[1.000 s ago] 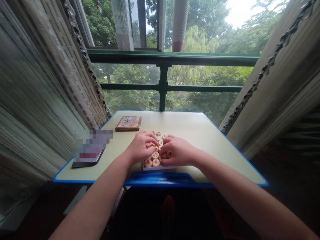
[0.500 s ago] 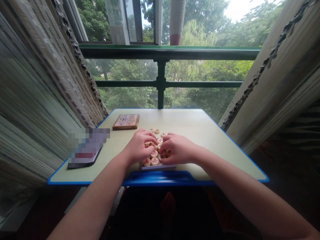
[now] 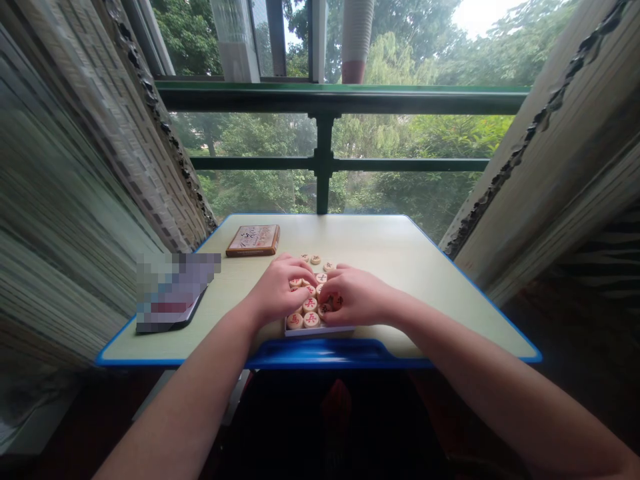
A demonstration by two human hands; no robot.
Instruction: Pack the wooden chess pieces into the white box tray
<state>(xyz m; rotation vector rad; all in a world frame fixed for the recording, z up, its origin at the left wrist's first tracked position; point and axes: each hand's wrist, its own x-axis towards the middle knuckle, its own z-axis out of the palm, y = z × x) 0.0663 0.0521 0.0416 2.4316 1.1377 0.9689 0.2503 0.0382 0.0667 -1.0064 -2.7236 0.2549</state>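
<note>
A shallow white box (image 3: 320, 332) near the table's front edge holds several round wooden xiangqi pieces (image 3: 311, 320), marked with red characters on the left and black on the right. Over the box's left side my left hand (image 3: 283, 287) curves, thumb and fingers apart, with red pieces showing in the gap. My right hand (image 3: 357, 297) bends over the right side, its thumb and fingers around a black-marked xiangqi piece (image 3: 339, 302). Both hands' fingertips partly cover the pieces below. Just beyond the hands, a few loose xiangqi pieces (image 3: 315, 259) lie on the table.
A flat brown box (image 3: 253, 241) with a printed lid lies at the back left of the pale table (image 3: 440, 320). Left of my arm is a dark flat object (image 3: 175, 300), partly pixelated. A blue tray lip (image 3: 320, 353) edges the front. Curtains and a green railing stand beyond.
The whole view has shifted slightly. Both hands keep nearly the same place over the box, with only small finger movement at most, and the pieces look alike in both frames.
</note>
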